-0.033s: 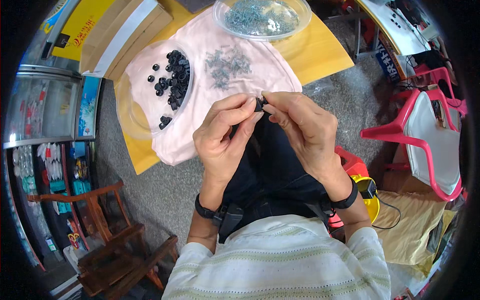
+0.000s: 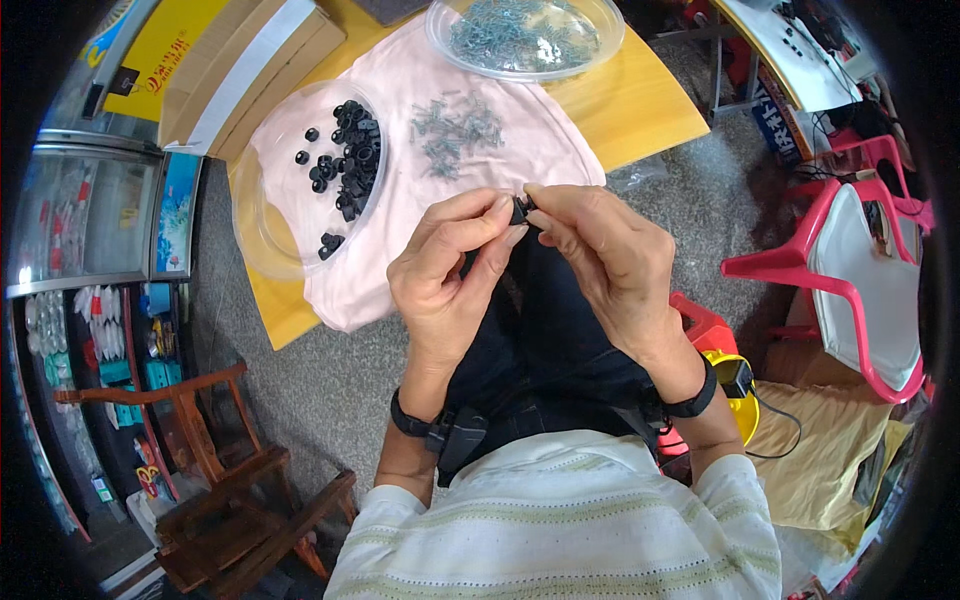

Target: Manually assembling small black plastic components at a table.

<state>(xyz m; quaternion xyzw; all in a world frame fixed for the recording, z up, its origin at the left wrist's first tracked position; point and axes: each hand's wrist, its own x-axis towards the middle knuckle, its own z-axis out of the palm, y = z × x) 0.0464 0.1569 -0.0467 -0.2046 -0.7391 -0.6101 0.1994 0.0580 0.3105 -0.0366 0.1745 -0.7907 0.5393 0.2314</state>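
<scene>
My left hand pinches a small black plastic part between thumb and fingertips, just above my lap. From the other side my right hand is closed at the same part, its thumb and index finger pressed together; a dark bit shows at those fingertips. The two hands nearly touch. Beyond them, a pile of small black plastic parts lies in a clear shallow tray. A heap of small metal screws or pins rests on the pink cloth.
A clear tub of similar metal pieces stands at the yellow table's far edge. A cardboard box is at the far left. A wooden chair stands left, a pink-framed chair right. Glass-fronted shelves line the left.
</scene>
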